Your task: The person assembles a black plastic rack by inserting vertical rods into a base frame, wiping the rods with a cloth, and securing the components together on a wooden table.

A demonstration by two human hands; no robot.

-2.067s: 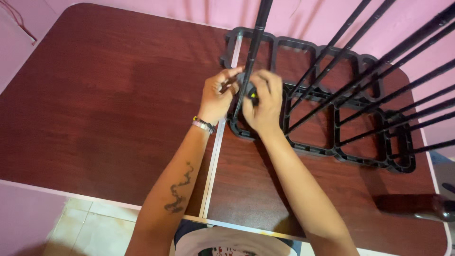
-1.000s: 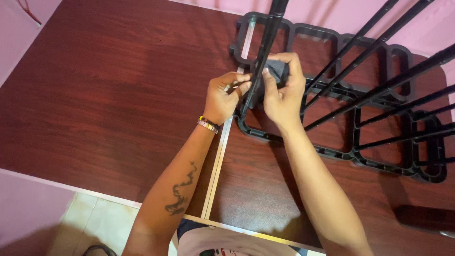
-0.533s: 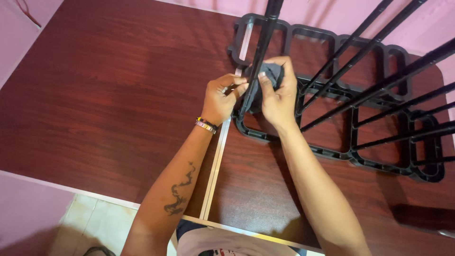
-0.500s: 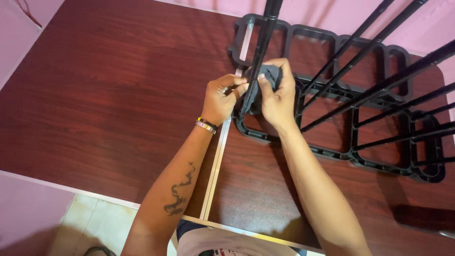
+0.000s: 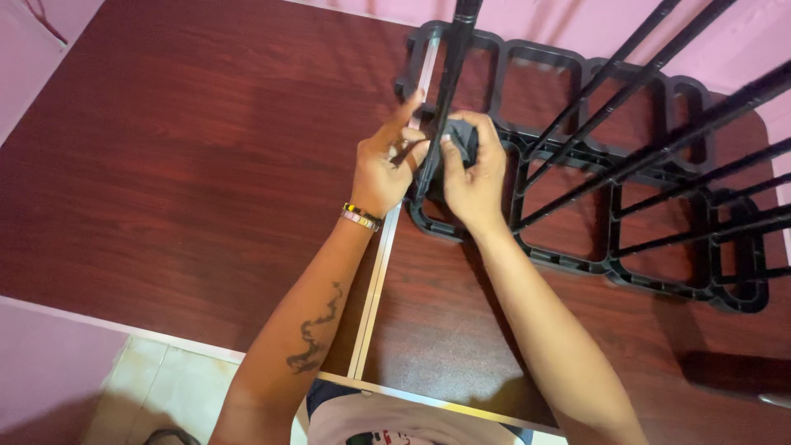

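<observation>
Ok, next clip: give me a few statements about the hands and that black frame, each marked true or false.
1. Both hands work at one upright black rod near the corner of the black plastic frame. True.
2. The frame lies on a white tablecloth. False: it lies on a dark reddish wooden table.
3. The left hand has a bracelet at its wrist. True.
4. The right hand rests flat on the table, away from the frame. False: its fingers close on a small dark part at the rod's base.
5. Only one rod stands in the frame. False: several more black rods rise from it on the right.
</observation>
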